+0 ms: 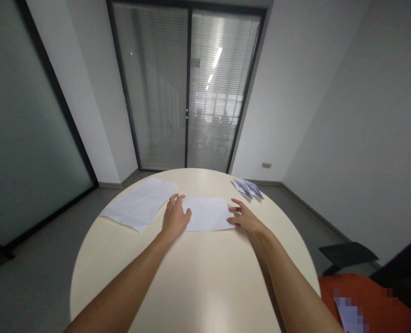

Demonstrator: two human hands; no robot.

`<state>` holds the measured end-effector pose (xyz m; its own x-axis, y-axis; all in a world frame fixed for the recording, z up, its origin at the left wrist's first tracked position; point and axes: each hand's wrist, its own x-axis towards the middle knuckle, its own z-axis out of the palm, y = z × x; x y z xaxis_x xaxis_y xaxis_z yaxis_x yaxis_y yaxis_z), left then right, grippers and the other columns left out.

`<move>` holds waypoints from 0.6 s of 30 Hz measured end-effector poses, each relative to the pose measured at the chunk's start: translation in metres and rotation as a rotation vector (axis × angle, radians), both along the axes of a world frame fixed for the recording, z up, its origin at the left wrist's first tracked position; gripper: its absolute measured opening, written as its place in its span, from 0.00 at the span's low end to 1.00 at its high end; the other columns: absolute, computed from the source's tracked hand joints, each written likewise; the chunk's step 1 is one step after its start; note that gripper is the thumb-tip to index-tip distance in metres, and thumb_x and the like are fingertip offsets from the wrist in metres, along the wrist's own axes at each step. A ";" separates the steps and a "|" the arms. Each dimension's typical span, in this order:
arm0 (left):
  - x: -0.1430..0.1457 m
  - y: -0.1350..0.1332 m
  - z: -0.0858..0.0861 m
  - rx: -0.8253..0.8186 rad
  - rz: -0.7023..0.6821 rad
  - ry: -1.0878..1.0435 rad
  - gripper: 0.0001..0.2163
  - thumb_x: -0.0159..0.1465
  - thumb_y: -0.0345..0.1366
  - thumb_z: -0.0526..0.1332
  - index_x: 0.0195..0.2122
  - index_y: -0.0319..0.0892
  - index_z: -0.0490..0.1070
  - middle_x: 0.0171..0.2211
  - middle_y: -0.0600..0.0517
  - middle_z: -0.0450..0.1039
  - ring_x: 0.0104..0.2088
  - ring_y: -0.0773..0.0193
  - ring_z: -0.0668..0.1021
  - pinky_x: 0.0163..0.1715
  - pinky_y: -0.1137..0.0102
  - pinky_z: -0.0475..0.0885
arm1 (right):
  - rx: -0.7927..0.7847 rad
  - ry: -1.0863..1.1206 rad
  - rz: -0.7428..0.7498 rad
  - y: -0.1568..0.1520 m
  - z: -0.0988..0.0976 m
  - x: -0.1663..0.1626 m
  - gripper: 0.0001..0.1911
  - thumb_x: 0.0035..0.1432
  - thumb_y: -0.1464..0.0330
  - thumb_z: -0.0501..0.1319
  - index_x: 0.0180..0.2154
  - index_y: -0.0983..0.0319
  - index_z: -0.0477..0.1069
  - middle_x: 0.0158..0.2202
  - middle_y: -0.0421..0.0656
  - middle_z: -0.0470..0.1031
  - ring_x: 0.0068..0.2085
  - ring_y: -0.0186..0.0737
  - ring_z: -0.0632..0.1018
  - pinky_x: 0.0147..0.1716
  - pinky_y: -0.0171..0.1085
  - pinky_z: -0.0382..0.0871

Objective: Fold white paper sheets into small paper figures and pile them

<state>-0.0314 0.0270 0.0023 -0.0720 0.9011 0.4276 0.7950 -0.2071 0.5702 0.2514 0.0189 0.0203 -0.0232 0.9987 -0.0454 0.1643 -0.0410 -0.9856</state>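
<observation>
A white sheet of paper (207, 212) lies flat in the middle of a round cream table (191, 277). My left hand (175, 216) rests on the sheet's left edge, fingers stretched flat and slightly apart. My right hand (244, 217) touches the sheet's right edge with its fingers extended. Neither hand holds anything.
A larger creased white sheet (139, 203) lies to the left of my left hand. A small stack of folded bluish papers (247, 188) sits at the table's far right. An orange seat (365, 300) and a dark chair part (347, 253) stand at the right. Glass doors with blinds (188, 92) are behind.
</observation>
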 end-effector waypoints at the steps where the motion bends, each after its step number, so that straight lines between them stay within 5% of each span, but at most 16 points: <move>1: 0.003 -0.005 0.001 -0.005 -0.070 0.060 0.23 0.62 0.34 0.60 0.59 0.40 0.65 0.65 0.38 0.58 0.64 0.49 0.66 0.64 0.56 0.62 | -0.016 -0.009 0.015 -0.001 0.000 0.000 0.47 0.37 0.75 0.72 0.60 0.55 0.58 0.44 0.41 0.70 0.27 0.31 0.74 0.22 0.32 0.67; 6: 0.018 -0.026 0.004 -0.165 -0.384 0.343 0.33 0.61 0.36 0.59 0.68 0.39 0.56 0.73 0.40 0.43 0.72 0.44 0.48 0.68 0.50 0.50 | -0.018 -0.020 -0.039 0.002 -0.005 -0.004 0.40 0.46 0.66 0.72 0.60 0.61 0.61 0.34 0.39 0.74 0.22 0.30 0.71 0.19 0.30 0.62; 10: 0.022 -0.034 0.007 -0.325 -0.570 0.422 0.35 0.64 0.40 0.54 0.72 0.39 0.48 0.73 0.40 0.39 0.72 0.45 0.46 0.69 0.48 0.46 | 0.085 -0.029 -0.105 0.007 -0.010 -0.005 0.37 0.40 0.67 0.74 0.54 0.61 0.68 0.40 0.43 0.75 0.30 0.35 0.77 0.25 0.33 0.70; 15: 0.021 -0.038 0.010 -0.338 -0.652 0.459 0.34 0.66 0.42 0.54 0.72 0.41 0.47 0.73 0.43 0.38 0.72 0.48 0.44 0.69 0.49 0.43 | 0.177 -0.062 -0.012 0.007 -0.006 -0.007 0.33 0.39 0.72 0.70 0.51 0.60 0.72 0.52 0.48 0.74 0.39 0.38 0.79 0.37 0.37 0.74; 18: 0.021 -0.039 0.009 -0.288 -0.672 0.472 0.33 0.68 0.49 0.52 0.72 0.43 0.48 0.73 0.44 0.37 0.73 0.50 0.42 0.69 0.50 0.41 | 0.170 -0.136 0.041 0.006 -0.006 -0.008 0.33 0.43 0.75 0.64 0.54 0.60 0.71 0.49 0.47 0.77 0.37 0.39 0.79 0.36 0.37 0.73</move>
<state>-0.0105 -0.0124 0.0117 0.6410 0.7670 0.0273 0.7229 -0.6153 0.3144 0.2437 0.0245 0.0148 -0.0696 0.9906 0.1179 0.2946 0.1333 -0.9463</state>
